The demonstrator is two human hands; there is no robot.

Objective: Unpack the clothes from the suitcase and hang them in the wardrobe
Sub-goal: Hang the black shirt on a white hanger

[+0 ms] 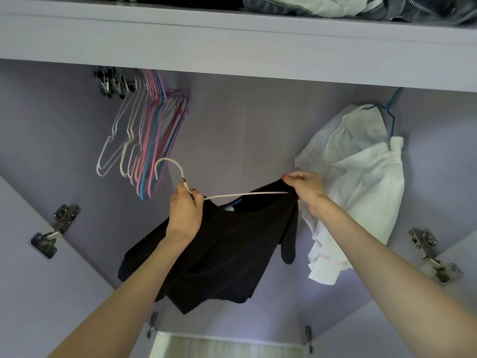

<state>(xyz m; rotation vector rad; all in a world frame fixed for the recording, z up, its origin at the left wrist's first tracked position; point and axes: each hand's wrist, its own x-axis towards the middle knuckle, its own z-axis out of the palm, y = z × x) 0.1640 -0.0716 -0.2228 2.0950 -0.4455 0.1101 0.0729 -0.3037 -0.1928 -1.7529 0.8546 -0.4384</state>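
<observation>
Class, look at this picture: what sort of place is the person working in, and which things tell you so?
Most likely the inside of a bedroom wardrobe: a bunch of empty hangers hangs at the top, a white garment hangs alongside, and door hinges flank the opening.

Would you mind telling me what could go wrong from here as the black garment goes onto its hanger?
The black garment may slide off: only the right hand pulls one shoulder over the white hanger, while the other side sags below the left hand. The hanger's hook, not yet on any rail, could catch in the bunch of empty hangers close beside it. The right forearm, close to the white garment, might brush it.
</observation>
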